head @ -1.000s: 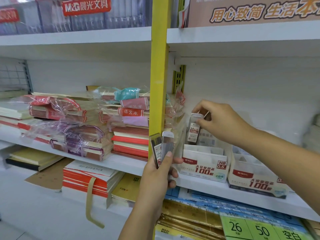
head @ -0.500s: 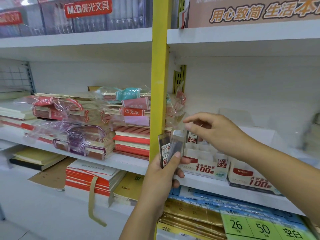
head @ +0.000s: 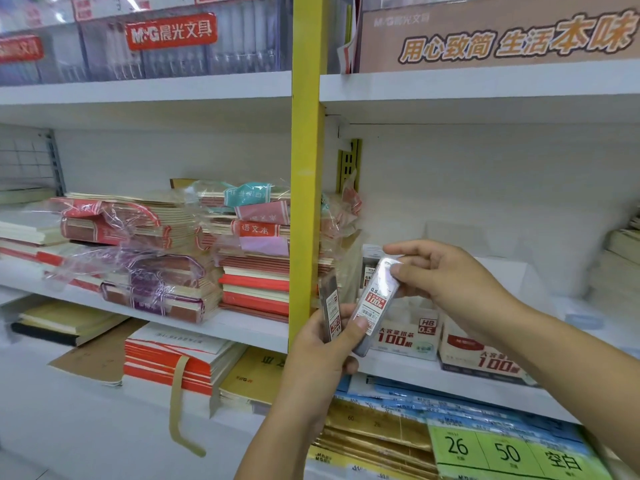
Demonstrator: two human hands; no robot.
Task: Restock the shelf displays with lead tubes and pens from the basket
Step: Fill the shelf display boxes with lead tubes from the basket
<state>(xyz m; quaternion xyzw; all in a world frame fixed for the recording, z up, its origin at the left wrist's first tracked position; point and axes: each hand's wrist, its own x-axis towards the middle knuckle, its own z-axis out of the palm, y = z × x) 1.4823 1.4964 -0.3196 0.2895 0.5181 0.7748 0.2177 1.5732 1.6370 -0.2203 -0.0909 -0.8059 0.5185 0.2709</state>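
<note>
While gripping lead tube (head: 375, 303) low in left hand (head: 323, 344) alongside second tube (head: 330, 306), pinched its cap with right hand (head: 446, 275). Held it tilted, long axis 7 to 1 o'clock, cap toward right hand, probably the taker. Had it at 10 o'clock of display box (head: 405, 336) on white shelf (head: 242, 329). Couldn't tell free slots. Noted notebook stacks (head: 166, 265) at 9 o'clock, past yellow post (head: 308, 168).

1. To your left, plastic-wrapped notebook stacks (head: 138, 230) sit on the white shelf (head: 242, 327), just beside the yellow upright (head: 308, 168).
2. Above them you see a red M&G sign (head: 171, 31); right of the upright hangs a brown banner (head: 502, 36).
3. At your lower right, a green card (head: 505, 452) reads 26 and 50, beside gold packs (head: 374, 431), possibly paper.
</note>
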